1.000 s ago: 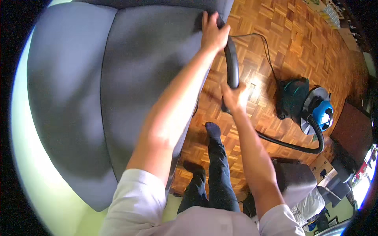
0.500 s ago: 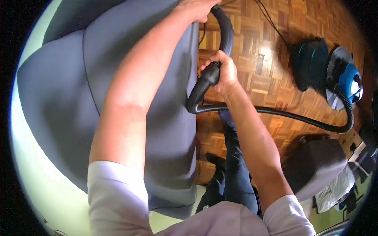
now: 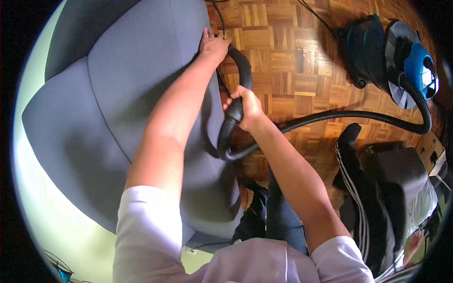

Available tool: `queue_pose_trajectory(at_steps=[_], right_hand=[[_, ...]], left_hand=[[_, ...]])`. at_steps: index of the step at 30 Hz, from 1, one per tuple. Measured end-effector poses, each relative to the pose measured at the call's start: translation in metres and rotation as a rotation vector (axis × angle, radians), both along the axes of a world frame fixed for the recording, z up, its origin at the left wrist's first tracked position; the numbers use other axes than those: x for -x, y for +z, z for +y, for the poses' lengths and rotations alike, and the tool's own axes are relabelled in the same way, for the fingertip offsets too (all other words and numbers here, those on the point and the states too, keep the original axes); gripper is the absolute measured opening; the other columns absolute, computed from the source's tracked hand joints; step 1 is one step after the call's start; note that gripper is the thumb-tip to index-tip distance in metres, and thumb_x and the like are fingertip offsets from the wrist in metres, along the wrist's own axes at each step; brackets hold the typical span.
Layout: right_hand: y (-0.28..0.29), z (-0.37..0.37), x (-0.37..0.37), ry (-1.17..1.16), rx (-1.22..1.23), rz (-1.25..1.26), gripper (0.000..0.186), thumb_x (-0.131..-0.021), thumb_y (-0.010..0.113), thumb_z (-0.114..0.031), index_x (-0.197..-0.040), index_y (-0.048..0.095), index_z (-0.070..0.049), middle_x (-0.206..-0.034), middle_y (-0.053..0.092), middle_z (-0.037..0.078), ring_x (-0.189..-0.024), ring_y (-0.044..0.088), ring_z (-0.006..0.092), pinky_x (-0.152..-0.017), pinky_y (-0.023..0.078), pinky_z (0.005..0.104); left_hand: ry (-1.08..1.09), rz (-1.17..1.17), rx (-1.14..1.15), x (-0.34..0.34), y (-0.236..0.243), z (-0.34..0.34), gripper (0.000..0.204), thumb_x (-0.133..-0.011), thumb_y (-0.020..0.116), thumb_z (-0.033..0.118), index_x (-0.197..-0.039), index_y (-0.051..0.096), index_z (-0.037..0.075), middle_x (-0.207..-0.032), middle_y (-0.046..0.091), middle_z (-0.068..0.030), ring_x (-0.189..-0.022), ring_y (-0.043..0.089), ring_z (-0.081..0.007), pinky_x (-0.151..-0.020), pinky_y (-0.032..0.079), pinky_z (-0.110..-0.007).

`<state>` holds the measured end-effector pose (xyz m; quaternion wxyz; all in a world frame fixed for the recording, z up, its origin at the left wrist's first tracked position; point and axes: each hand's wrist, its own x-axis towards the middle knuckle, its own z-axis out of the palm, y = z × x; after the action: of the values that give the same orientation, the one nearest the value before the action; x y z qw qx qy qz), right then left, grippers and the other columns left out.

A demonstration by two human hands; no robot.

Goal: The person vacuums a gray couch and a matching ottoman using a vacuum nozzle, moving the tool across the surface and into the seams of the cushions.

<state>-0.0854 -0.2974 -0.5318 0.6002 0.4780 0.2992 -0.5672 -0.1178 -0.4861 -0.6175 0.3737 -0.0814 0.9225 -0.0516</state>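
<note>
My right hand [image 3: 247,108] is wrapped round the black grip of a vacuum cleaner hose [image 3: 241,66], just off the front edge of the grey sofa [image 3: 137,80]. Beyond it, the black tube curves up and away to the side of my left hand [image 3: 214,49]. That hand lies on the sofa's edge, its fingers stretched and apart; what is under its palm is hidden. From the grip the hose loops low against the sofa, then runs right across the floor to a drum vacuum cleaner [image 3: 368,52] with a blue top.
Another person's leg [image 3: 356,188] in dark striped trousers stretches over the floor at right, beside a dark padded seat [image 3: 396,170]. A cardboard box [image 3: 430,151] stands behind. Cables cross the parquet floor [image 3: 292,52] at the far side.
Both hands have come nearer and to the left with the tube. My left hand's fingers now show on the sofa edge. The other person's leg has come into view at right.
</note>
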Motion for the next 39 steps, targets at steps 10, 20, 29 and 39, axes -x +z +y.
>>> queue_pose_trajectory(at_steps=[10,20,29,39], right_hand=[[0.107,0.142,-0.158,0.08,-0.238,-0.415,0.012,-0.081,0.056,-0.016,-0.079,0.051,-0.005,-0.069,0.054,0.013,-0.061,0.058,0.0284,-0.059,0.052,0.0432],[0.119,0.137,-0.194,-0.005,-0.117,-0.167,0.015,-0.08,0.058,-0.015,-0.079,0.056,0.0,-0.07,0.058,0.016,-0.061,0.061,0.0301,-0.06,0.052,0.0427],[0.162,0.188,-0.247,0.048,0.009,-0.123,0.01,-0.075,0.059,-0.012,-0.075,0.052,-0.005,-0.068,0.055,0.013,-0.061,0.058,0.0305,-0.063,0.052,0.044],[0.094,0.302,-0.311,0.44,-0.019,0.302,0.011,-0.081,0.061,-0.009,-0.079,0.053,-0.002,-0.069,0.056,0.014,-0.06,0.059,0.0281,-0.058,0.053,0.0415]], left_hand=[[0.175,-0.217,-0.379,-0.244,0.031,0.172,0.037,-0.098,0.045,0.018,-0.132,0.058,0.014,-0.134,0.056,-0.0218,-0.132,0.046,-0.0524,-0.116,0.023,-0.066],[0.054,-0.012,-0.294,-0.204,0.074,0.144,0.046,-0.086,0.057,0.005,-0.132,0.06,0.013,-0.12,0.064,-0.0155,-0.122,0.057,-0.0385,-0.119,0.02,-0.061],[0.045,0.189,-0.102,-0.283,0.139,0.175,0.042,-0.091,0.055,0.013,-0.132,0.056,0.01,-0.134,0.057,-0.016,-0.132,0.049,-0.0366,-0.12,0.021,-0.058],[0.416,0.604,0.087,-0.458,0.141,0.255,0.072,-0.092,0.061,0.039,-0.156,0.033,0.02,-0.165,0.022,-0.0081,-0.153,0.017,-0.0319,-0.12,0.015,-0.063]])
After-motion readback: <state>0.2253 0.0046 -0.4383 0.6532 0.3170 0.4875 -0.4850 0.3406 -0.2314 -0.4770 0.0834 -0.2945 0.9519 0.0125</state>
